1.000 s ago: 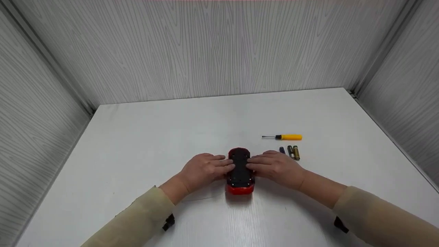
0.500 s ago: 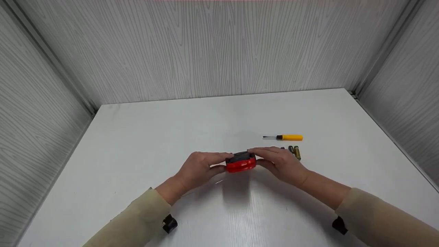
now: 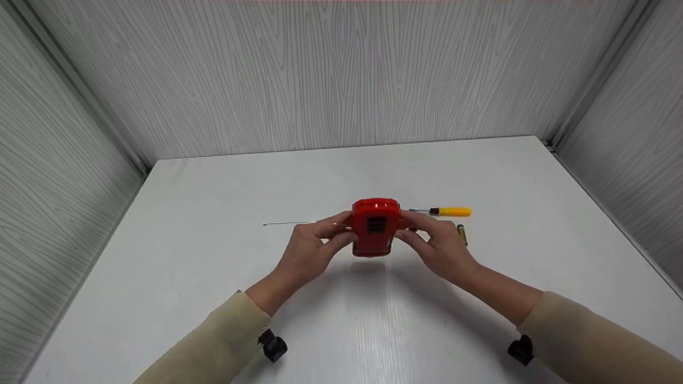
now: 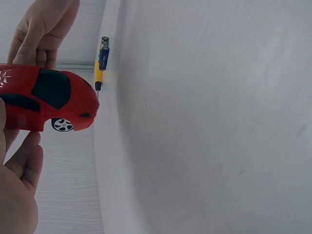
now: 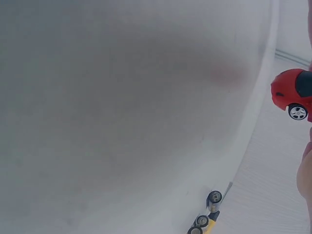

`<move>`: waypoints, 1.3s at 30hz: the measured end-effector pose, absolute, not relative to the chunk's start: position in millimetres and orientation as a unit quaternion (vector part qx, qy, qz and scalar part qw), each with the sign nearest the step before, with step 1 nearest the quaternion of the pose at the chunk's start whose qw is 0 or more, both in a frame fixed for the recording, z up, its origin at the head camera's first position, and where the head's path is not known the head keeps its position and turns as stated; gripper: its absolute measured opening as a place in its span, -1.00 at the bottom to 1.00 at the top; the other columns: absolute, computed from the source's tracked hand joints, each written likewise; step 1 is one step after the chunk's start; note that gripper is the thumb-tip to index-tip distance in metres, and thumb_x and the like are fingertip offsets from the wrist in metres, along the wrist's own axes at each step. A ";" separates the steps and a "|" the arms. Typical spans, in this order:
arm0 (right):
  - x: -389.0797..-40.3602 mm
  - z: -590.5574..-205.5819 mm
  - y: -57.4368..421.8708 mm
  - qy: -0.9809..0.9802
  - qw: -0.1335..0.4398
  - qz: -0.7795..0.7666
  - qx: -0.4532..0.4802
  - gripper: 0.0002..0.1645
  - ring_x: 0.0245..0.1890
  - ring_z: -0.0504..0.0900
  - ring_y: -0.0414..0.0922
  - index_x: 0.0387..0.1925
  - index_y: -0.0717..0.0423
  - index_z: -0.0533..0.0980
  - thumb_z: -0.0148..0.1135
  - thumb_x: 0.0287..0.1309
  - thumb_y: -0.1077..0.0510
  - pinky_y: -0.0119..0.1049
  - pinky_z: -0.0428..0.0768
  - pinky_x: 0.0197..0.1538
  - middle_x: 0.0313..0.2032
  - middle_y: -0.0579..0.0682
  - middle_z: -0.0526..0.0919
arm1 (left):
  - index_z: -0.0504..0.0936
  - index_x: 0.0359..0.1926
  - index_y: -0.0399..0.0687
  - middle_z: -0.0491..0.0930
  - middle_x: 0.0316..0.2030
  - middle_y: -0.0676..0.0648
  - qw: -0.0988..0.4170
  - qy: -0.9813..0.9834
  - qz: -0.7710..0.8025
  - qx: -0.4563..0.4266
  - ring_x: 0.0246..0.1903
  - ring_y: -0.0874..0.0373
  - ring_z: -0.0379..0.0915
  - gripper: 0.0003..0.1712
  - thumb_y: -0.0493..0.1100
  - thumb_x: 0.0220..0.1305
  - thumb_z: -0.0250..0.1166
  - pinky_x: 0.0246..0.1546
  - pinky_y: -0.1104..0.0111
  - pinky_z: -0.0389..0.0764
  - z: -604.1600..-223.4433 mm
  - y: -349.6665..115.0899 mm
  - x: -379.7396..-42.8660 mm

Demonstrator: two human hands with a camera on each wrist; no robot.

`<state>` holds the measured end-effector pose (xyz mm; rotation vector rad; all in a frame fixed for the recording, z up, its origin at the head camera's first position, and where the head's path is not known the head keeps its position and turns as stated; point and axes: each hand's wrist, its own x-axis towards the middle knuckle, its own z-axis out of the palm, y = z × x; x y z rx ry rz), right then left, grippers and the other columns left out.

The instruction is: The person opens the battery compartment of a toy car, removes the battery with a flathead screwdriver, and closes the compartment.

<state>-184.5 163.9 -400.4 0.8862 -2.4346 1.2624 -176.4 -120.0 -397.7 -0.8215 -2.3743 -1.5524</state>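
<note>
A red toy car [image 3: 376, 229] is held up off the table between both hands, its rear dark vent facing the head camera. My left hand [image 3: 309, 248] grips the car's left side with thumb and fingers. From the opposite side my right hand [image 3: 443, 248] holds it the same way. In the left wrist view the car [image 4: 53, 97] shows dark windows and a silver-spoked wheel [image 4: 63, 125]. Only one end of the car [image 5: 291, 90] appears in the right wrist view. A thin wire [image 3: 288, 223] extends leftward beside my left hand.
Behind my right hand lies a yellow-handled screwdriver [image 3: 451, 212] on the white table [image 3: 240, 186]. One battery [image 3: 462, 234] shows past that hand; several batteries [image 5: 214, 197] appear in the right wrist view. Pale wood-grain panels [image 3: 341, 74] enclose the back and sides.
Both hands have lifted the car off the table and tipped it, so its black underside has turned away and its red body faces the head camera. The wire has swung forward and left.
</note>
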 end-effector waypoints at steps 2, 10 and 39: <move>-183.8 -397.6 160.9 -0.836 0.123 0.454 0.281 -0.46 0.06 0.73 -0.28 0.39 -0.08 0.57 0.36 0.43 0.13 -0.13 0.69 0.18 0.08 -0.24 0.78 | 0.60 0.43 0.05 0.79 0.03 0.09 0.097 -0.793 -0.540 -0.264 -0.05 0.24 0.75 -0.43 -0.12 0.45 0.43 0.06 0.21 0.73 -396.7 -118.2 -176.8; -184.8 -391.6 152.5 -0.818 0.114 0.521 0.218 -0.40 0.00 0.79 -0.20 0.42 -0.03 0.52 0.39 0.41 0.17 -0.06 0.68 0.21 -0.04 -0.16 0.83 | 0.50 0.51 0.06 0.79 0.06 0.03 0.104 -0.764 -0.589 -0.242 -0.06 0.20 0.77 -0.35 -0.10 0.46 0.42 0.06 0.29 0.72 -395.1 -111.4 -176.6; -202.5 -407.2 152.5 -0.832 -0.029 0.534 0.150 -0.32 -0.06 0.78 -0.01 0.49 -0.19 0.49 0.43 0.40 0.11 -0.19 0.72 0.11 0.17 -0.02 0.68 | 0.45 0.53 0.13 0.62 0.15 0.00 0.025 -0.812 -0.564 -0.148 -0.19 0.00 0.64 -0.34 -0.09 0.48 0.40 -0.10 0.26 0.73 -415.7 -106.4 -189.1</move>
